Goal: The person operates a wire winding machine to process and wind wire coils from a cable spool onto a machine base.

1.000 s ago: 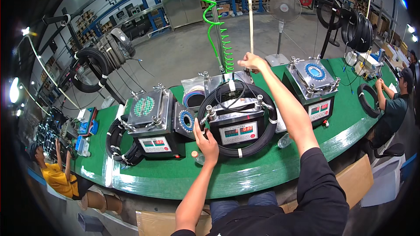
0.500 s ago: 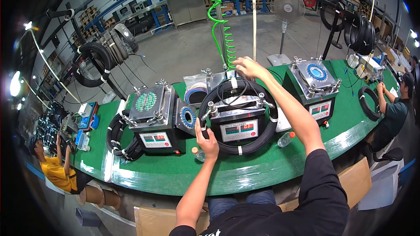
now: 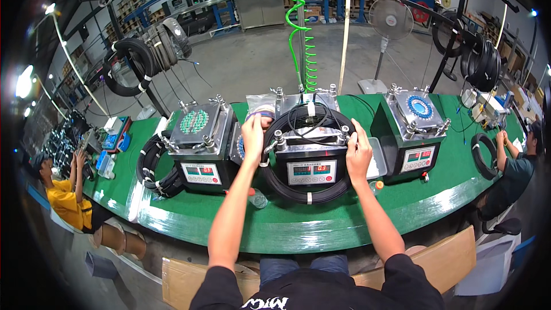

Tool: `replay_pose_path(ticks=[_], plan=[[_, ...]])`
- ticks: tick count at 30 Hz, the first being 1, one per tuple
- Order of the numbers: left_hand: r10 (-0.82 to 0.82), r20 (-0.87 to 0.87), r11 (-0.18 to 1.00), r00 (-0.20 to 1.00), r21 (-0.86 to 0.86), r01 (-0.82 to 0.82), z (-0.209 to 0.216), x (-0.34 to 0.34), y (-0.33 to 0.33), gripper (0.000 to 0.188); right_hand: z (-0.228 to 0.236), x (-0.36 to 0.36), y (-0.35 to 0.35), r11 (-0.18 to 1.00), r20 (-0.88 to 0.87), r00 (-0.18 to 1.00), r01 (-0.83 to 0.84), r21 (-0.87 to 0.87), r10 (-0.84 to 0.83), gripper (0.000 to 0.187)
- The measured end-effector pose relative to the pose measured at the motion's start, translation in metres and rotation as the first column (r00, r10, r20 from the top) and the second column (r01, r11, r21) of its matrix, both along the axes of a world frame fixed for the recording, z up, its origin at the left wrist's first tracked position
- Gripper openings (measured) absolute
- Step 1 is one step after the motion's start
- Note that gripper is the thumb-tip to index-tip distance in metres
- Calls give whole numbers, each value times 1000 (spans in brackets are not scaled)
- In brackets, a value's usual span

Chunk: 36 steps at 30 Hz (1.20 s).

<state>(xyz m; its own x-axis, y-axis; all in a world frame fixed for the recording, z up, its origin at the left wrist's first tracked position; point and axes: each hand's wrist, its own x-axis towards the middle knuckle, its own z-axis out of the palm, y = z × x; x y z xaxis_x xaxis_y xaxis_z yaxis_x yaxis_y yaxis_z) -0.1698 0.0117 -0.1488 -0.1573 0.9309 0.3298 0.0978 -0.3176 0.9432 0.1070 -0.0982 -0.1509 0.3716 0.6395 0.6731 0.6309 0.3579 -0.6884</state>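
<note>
A large coil of black cable (image 3: 280, 186), bound with white ties, hangs around the middle metal-topped machine (image 3: 311, 171). On the coil's upper left side my left hand (image 3: 253, 136) is closed, its fingers partly hidden. My right hand (image 3: 359, 154) grips the opposite side, its fingers wrapped over the cable. Thin loose cable ends with a white tag (image 3: 311, 108) lie across the top of the machine, inside the ring. The machine's lit display panel shows through the coil.
Similar machines stand left (image 3: 201, 173) and right (image 3: 418, 159), holding green and blue ringed parts. Small clear bottles (image 3: 258, 200) stand near the coil. Another black coil (image 3: 152, 163) leans at left. A green coiled hose (image 3: 294, 6) hangs behind. People work at both ends of the green table (image 3: 287, 227).
My right hand has come down from the far top of the coil to its right side. My left hand has moved up along the left side. The view has shifted slightly.
</note>
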Motion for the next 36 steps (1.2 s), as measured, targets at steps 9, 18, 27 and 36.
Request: replay_pose_path(ticks=[9, 18, 27, 36], plan=[[-231, 568, 832, 790, -305, 463, -5, 5, 137, 39, -10, -1, 3, 974, -45, 993, 98, -203, -110, 40], [-50, 497, 880, 866, -388, 273, -9, 25, 161, 36, -5, -1, 3, 986, -42, 996, 77, -148, -84, 37], [-413, 770, 799, 487, 49, 600, -21, 24, 131, 15, -4, 2, 0, 980, -34, 992, 116, -160, -123, 34], [-73, 794, 907, 604, -199, 370, -38, 17, 142, 17, -11, 0, 1, 989, -8, 994, 104, -107, -106, 33]])
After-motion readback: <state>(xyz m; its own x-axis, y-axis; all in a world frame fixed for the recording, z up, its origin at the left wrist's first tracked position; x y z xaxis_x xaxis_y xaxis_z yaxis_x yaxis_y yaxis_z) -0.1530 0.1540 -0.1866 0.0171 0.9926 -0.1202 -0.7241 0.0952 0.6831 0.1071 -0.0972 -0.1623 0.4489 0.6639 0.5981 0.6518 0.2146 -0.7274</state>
